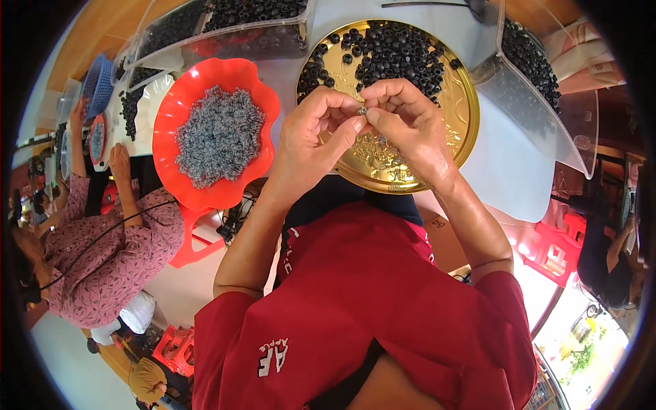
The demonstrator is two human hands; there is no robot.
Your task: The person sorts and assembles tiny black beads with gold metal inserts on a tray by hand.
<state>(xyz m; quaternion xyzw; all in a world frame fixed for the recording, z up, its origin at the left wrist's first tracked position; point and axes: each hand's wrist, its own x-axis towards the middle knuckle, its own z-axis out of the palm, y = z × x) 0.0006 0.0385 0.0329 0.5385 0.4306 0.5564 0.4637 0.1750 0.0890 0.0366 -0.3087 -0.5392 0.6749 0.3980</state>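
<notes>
My left hand (pixel 318 130) and my right hand (pixel 410 126) meet fingertip to fingertip over a round gold tray (pixel 469 130). Pinched between their thumbs and forefingers is a small metallic piece (pixel 363 111); its exact shape is mostly covered by the fingers. Black ring-like plastic parts (pixel 400 58) lie heaped on the tray's far half, with a few scattered at its left. To the left, a red scalloped bowl (pixel 266 102) holds a pile of small grey metal coils (pixel 220 137) that look like springs.
Clear plastic bins of black parts stand at the far left (pixel 256 34) and far right (pixel 547 109). A black-handled tool (pixel 471 7) lies at the back. On the left, a co-worker in a patterned pink garment (pixel 116 253) sits near a blue basket (pixel 99 83). Red stools (pixel 557 249) stand lower right.
</notes>
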